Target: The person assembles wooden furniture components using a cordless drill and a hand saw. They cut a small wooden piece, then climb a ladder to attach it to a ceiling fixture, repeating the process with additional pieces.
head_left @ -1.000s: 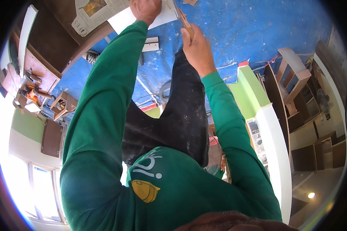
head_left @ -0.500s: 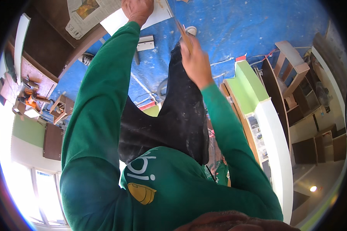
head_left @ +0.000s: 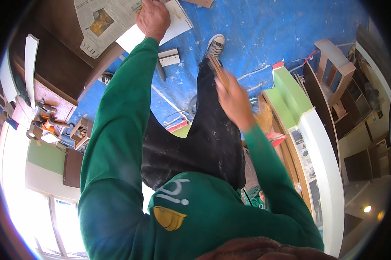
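My left hand (head_left: 153, 21) rests over a white board (head_left: 180, 19) and the newspaper edge at the top of the view. Its fingers are bent, and whatever they grip, if anything, is hidden. A brownish smear marks the board. My right hand (head_left: 236, 102), blurred by motion, is closed around a flat wooden-handled tool (head_left: 220, 73). It holds the tool apart from the board, above my right leg; the tool's exact kind is unclear. The newspaper (head_left: 111, 21) lies beside the board on a dark brown curved furniture piece (head_left: 52, 56).
Blue sheeting (head_left: 265, 30) covers the floor. A white bracket-like piece (head_left: 169, 57) lies near my legs. To my right stand a green and white panel (head_left: 291, 93) and a wooden frame (head_left: 334, 60). Tools and small boxes (head_left: 48, 125) sit at the left.
My right hand has drawn the tool down and to the right, away from the board. My left hand stays by the board. The whole view has shifted slightly.
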